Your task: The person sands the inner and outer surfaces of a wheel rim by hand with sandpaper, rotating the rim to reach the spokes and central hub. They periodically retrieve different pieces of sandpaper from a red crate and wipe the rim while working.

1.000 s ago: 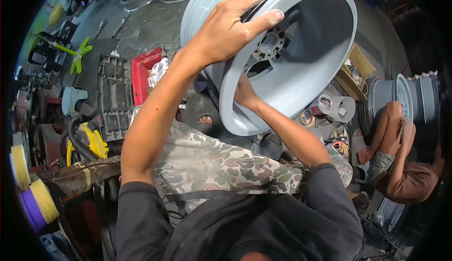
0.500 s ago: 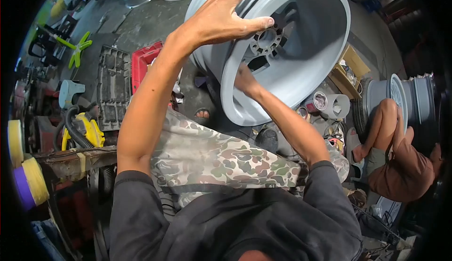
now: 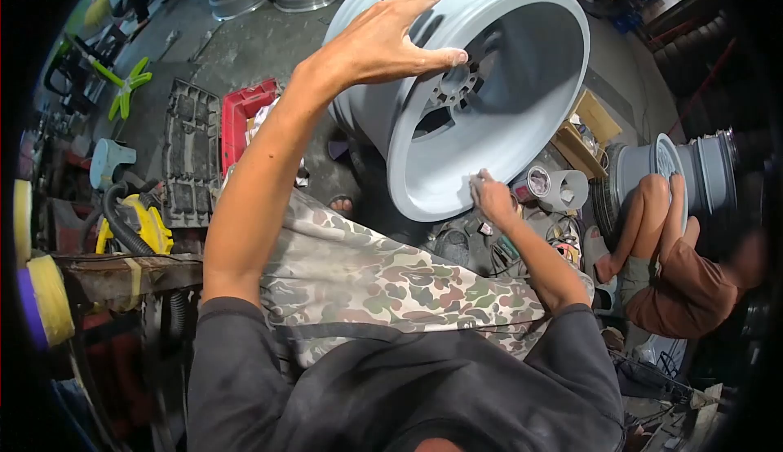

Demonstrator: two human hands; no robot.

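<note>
A large pale-grey wheel rim (image 3: 481,158) stands tilted in front of me, its open barrel facing right and toward me. My left hand (image 3: 391,44) rests on top of its outer edge with fingers and thumb spread wide; pale dust coats the fingertips. Down at the near lower lip of the rim is my right hand (image 3: 493,201), fingers bent and drawn together against the inner edge. What those fingers hold, if anything, is too small to make out. The hub with its bolt holes shows deep inside the barrel.
A tin can (image 3: 534,183), a white container (image 3: 564,191) and a cardboard box (image 3: 589,130) stand right of the rim. Another person (image 3: 681,281) sits at far right beside more wheels (image 3: 644,166). A red crate (image 3: 245,117) and a yellow machine (image 3: 145,222) are at left.
My right hand has come out from inside the barrel, down and right to the lower lip. My left hand stays on the top edge, and the view has shifted slightly.
</note>
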